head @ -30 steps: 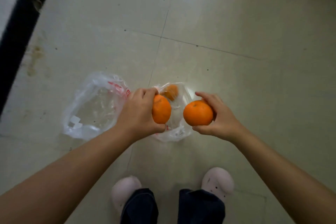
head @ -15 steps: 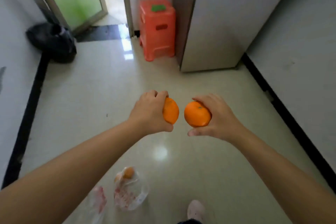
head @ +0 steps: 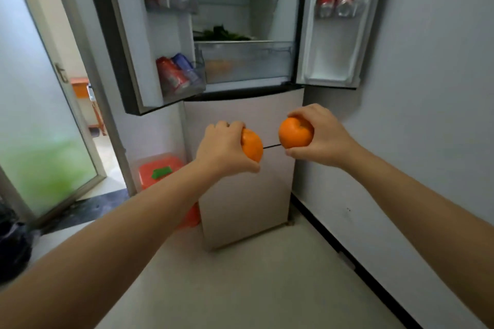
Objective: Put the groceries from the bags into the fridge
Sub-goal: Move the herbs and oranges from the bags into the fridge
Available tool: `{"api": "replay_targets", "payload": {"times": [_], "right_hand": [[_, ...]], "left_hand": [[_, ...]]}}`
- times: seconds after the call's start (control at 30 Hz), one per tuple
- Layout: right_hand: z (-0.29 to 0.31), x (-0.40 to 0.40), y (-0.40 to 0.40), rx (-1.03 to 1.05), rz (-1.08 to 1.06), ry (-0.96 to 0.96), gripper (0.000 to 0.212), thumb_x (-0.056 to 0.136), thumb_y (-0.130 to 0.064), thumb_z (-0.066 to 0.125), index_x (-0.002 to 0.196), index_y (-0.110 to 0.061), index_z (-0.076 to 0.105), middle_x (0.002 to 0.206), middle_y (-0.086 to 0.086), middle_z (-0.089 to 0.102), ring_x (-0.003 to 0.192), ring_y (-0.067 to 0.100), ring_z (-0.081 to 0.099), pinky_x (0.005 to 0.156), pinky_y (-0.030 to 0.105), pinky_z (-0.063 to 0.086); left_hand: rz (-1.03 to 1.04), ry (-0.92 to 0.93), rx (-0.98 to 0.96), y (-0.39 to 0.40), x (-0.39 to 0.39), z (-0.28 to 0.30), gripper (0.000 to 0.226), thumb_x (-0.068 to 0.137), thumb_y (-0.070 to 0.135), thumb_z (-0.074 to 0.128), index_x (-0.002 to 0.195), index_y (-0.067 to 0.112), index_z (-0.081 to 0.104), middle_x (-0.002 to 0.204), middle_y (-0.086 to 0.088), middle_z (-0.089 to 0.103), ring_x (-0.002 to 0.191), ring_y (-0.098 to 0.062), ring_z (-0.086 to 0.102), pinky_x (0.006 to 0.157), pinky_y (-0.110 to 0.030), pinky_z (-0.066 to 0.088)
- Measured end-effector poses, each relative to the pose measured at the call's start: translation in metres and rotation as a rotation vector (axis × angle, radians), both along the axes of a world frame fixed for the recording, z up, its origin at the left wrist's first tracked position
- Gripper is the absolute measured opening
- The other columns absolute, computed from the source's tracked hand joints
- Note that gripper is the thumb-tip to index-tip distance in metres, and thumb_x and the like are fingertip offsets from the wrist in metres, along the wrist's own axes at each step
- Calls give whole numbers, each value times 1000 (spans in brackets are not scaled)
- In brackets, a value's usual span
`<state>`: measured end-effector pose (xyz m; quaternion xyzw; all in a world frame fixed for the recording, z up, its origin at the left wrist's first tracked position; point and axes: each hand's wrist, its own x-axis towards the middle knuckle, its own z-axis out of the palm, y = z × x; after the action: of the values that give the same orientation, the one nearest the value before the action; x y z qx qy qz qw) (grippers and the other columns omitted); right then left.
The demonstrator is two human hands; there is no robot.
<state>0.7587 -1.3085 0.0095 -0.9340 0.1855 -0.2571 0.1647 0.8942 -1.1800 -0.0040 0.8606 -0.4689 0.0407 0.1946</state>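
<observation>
Pale floor tiles (head: pixel 254 288) run up to a fridge (head: pixel 246 184) set against a grey wall (head: pixel 427 115), its two upper doors swung wide. Both arms reach toward it. The left hand (head: pixel 222 148) has its fingers curled tight around an orange (head: pixel 252 145), which sticks out past the fingertips on the thumb side. The right hand (head: pixel 323 136) wraps a second orange (head: pixel 295 132) the same way, fingers over the top and thumb underneath; the two fruits face each other, close but apart. Above the fingers, leafy greens (head: pixel 222 34) lie on a shelf over a clear drawer (head: pixel 246 61) with something orange blurred inside. Red and blue cans (head: pixel 175 73) fill the left door's racks and red cans (head: pixel 335 1) the right door's; their labels are too blurred to read. Below and left of the left hand stands an orange plastic stool (head: pixel 160 171), beside a frosted glass door (head: pixel 40 115).
</observation>
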Motion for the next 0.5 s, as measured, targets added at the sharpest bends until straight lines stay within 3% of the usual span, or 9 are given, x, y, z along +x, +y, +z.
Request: {"api": "replay_targets", "payload": {"times": [0.1, 0.23, 0.5], "right_hand": [[26, 28, -59, -28, 1, -48, 66, 69, -18, 77, 127, -15, 45, 129, 8, 44, 113, 20, 40, 83, 25, 31], [55, 82, -135, -125, 22, -88, 67, 71, -23, 76, 128, -14, 43, 131, 9, 44, 118, 24, 43, 86, 26, 33], [131, 225, -287, -276, 102, -144, 68, 75, -25, 74, 132, -13, 40, 135, 11, 43, 121, 25, 43, 90, 25, 34]], "left_hand": [[32, -35, -41, -58, 18, 25, 79, 66, 38, 78, 132, 20, 39, 130, -8, 46, 120, -27, 41, 93, -34, 39], [76, -48, -150, -127, 64, 48, 81, 64, 33, 79, 132, 20, 36, 126, -7, 52, 117, -28, 46, 88, -35, 42], [159, -42, -250, -270, 214, 115, 68, 72, 31, 74, 129, 16, 40, 125, -10, 52, 115, -27, 49, 79, -31, 39]]}}
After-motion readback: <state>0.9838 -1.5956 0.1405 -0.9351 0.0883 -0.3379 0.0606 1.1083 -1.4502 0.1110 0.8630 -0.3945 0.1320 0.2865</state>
